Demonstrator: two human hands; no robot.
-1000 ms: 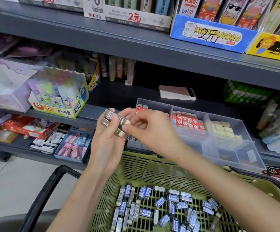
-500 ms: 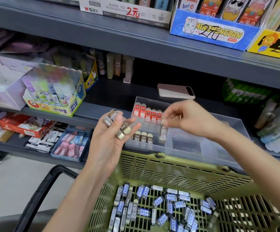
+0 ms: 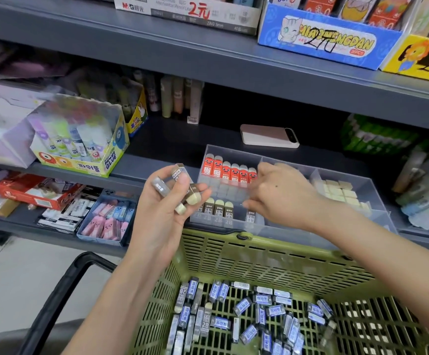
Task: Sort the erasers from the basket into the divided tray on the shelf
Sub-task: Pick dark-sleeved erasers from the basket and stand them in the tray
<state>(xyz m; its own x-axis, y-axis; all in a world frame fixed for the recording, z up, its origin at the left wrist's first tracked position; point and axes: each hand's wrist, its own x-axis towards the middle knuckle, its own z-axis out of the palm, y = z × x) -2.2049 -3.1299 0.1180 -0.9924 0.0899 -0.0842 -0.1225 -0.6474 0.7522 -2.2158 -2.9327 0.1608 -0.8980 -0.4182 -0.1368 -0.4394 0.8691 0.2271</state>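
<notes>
Head camera looks down over a green basket [image 3: 259, 248] pushed up against the shelf [image 3: 157, 142]. Left hand [image 3: 164, 208] is raised beside the clear divided tray [image 3: 310, 233], fingers curled round a small fan of grey-sleeved erasers [image 3: 161, 188]. Their long axes run slantwise: cream tips down and right toward the tray, sleeved ends up and left past the fingertips.

Right hand [image 3: 282, 198] is over the tray's front-left compartment, knuckles up, fingers bent down onto one grey-sleeved eraser [image 3: 251, 217]. That one stands on end, long axis upright, label facing us, directly beneath the fingertips. Pinching or only touching? Cannot tell from here.

Left of it, across a gap, three matching erasers [image 3: 218, 210] stand upright in a row. Behind them is a row of red erasers [image 3: 230, 172], upright too. Cream blocks [image 3: 336, 192] sit in the right-hand compartment. Down in the basket, blue-labelled erasers [image 3: 243, 304] lie loose, pointing every which way.
</notes>
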